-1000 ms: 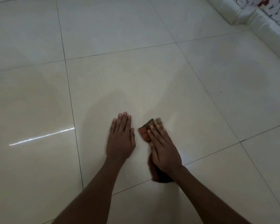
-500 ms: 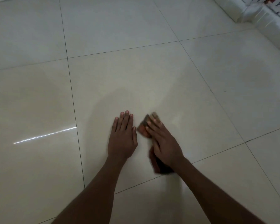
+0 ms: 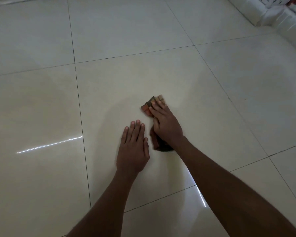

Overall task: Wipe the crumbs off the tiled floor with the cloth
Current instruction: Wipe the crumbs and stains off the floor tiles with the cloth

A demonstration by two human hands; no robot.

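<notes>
Shiny pale tiles make up the floor [image 3: 161, 74]. On it lies a small dark cloth [image 3: 148, 106] with red and tan patches. The right hand [image 3: 166, 124] lies flat on top of the cloth, fingers straight, pressing it down; cloth sticks out past the fingertips and behind the wrist. The left hand [image 3: 133, 147] rests flat on the tile just beside it, holding nothing.

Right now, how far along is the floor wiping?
Done: cannot tell; no crumbs show on the tiled floor. In hand: the right hand presses the folded cloth flat on the tile, the left hand braced beside it. Left: unclear; surrounding tiles look bare.
</notes>
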